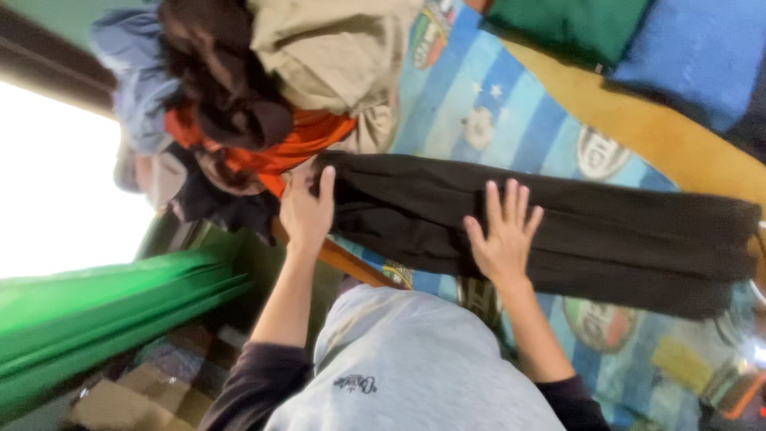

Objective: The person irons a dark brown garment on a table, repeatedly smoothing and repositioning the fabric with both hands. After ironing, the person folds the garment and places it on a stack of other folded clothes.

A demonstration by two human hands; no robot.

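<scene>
Neither grip is clenched: both hands are laid flat, fingers spread, on a dark brown garment (558, 227) stretched in a long band across a bed. The left hand (307, 209) is pressed on the end of the band nearest a heap of clothes (263, 88), and the right hand (504, 235) is set on its middle, near the closer edge. Nothing is pinched or lifted; the cloth is only held down under the palms.

By the look of it, a smoothing or flattening step of folding is in hand, the piece being already doubled lengthwise. A next move would call for an edge to be taken between the fingers, since flat palms cannot carry the cloth over.

The garment appears matte, soft and thick, with shallow creases running along its length, and its far end reaches towards the right edge of the view. It is spread on a blue striped bedsheet (495, 96) printed with round badges. Green and blue cushions (638, 36) are seen beyond.
</scene>
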